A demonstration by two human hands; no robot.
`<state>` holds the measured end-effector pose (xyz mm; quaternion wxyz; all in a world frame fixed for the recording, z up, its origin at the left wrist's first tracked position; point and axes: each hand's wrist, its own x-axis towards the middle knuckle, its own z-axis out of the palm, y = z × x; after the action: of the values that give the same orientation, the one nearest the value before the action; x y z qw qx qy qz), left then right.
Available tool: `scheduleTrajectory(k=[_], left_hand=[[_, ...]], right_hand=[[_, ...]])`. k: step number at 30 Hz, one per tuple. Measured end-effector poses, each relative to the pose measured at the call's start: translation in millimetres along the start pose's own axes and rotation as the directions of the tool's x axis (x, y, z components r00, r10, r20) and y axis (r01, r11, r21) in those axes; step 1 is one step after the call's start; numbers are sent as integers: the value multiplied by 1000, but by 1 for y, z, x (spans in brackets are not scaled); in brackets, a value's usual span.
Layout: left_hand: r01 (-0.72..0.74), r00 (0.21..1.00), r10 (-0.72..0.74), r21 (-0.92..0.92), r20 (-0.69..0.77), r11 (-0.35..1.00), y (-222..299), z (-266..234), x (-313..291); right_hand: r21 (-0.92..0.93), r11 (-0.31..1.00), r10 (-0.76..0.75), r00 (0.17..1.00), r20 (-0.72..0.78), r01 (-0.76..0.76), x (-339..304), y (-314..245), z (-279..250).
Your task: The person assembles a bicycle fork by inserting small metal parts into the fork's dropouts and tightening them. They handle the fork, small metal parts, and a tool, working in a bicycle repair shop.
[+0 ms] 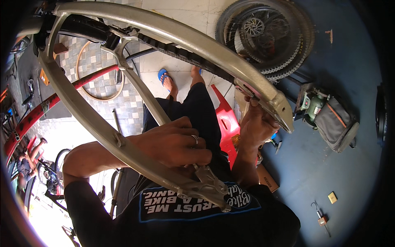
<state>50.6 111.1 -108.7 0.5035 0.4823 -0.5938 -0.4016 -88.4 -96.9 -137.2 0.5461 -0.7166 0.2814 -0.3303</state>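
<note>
Pinches the beige bicycle frame (181, 31), slanting from far left, at its right end with the right grip (258, 123); curls the left grip (177, 144) beneath its near side (cannot tell around what).

Black Fabric T-Shirt (181, 231) Bore a Blue-Framed Print

The person wore a T-shirt with short sleeves; the plain black left sleeve (88, 206) and the matching black right sleeve (277, 208) left the forearms bare. Across the shirt lay a wide, dark printed panel (185, 216), edged by a thin blue line (197, 220) and filled with bold white block lettering (181, 201), upside down to the camera. At one end of the panel sat a round white script emblem (240, 200). A slim silver-coloured metal ring (195, 140) circled a finger of the left hand (170, 144). Below came dark fabric shorts (205, 101). A bright blue strapped sandal (162, 75) covered one foot.
</note>
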Motion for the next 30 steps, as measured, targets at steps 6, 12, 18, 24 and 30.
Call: scheduleTrajectory(k=[6,12,18,24,30], left_hand=[[11,1000,-11,16,-5,1000,1,0,-1],[32,999,-33,-14,-6,999,1,1,-1],[27,998,-30,-69,-49,997,1,0,0],[1,998,-3,-31,-57,1000,-1,2,-1],[9,996,-10,-17,-91,1000,2,0,0]], right_hand=[[-53,998,-29,999,-16,28,1,-2,1],[-70,998,-1,998,-62,-3,0,-3,0],[-13,999,51,994,-93,-53,-3,1,-7],[-73,997,21,999,35,-18,1,3,-21],[-109,994,31,991,132,-16,7,4,-35]])
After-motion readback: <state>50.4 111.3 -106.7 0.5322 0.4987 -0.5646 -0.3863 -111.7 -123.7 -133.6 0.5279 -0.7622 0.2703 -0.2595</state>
